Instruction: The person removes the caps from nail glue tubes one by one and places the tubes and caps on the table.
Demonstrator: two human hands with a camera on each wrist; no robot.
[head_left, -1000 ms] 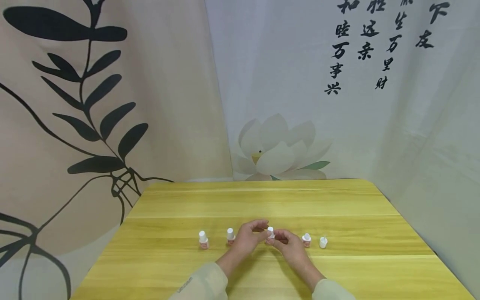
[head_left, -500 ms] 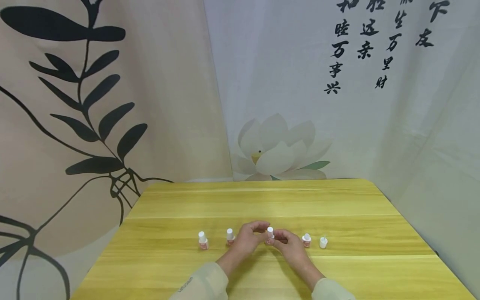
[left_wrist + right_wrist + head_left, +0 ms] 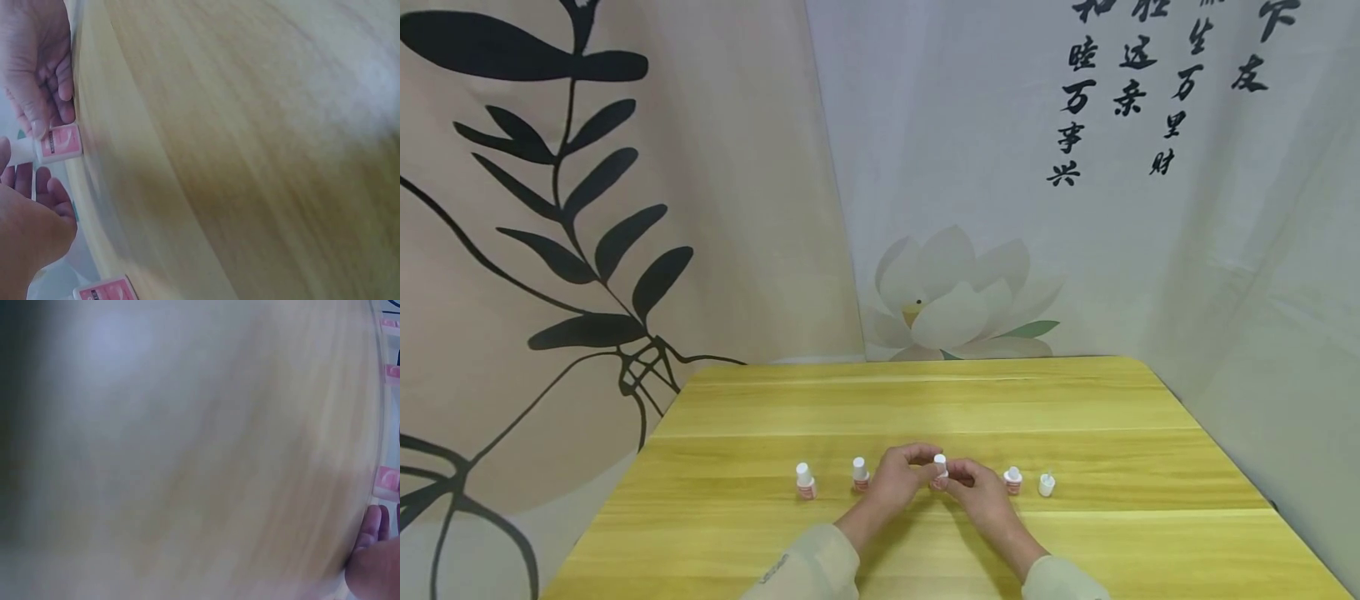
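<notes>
At the middle of the table, a small white-capped bottle [image 3: 940,461] stands upright between both hands. My left hand [image 3: 897,479] pinches its white cap with thumb and fingers, from the left. From the right, my right hand [image 3: 983,493] holds the lower body. The left wrist view shows the bottle's pink label [image 3: 60,141], the left hand [image 3: 34,231] at the cap and the right hand [image 3: 39,62] at the body. Part of one hand [image 3: 378,569] and a pink-labelled bottle [image 3: 389,481] show at the right wrist view's edge.
Two capped bottles [image 3: 806,482] [image 3: 861,474] stand left of the hands. Right of them are another bottle [image 3: 1012,481] and a small white piece [image 3: 1047,485]. The wooden table [image 3: 925,400] ends at a printed cloth backdrop [image 3: 760,208].
</notes>
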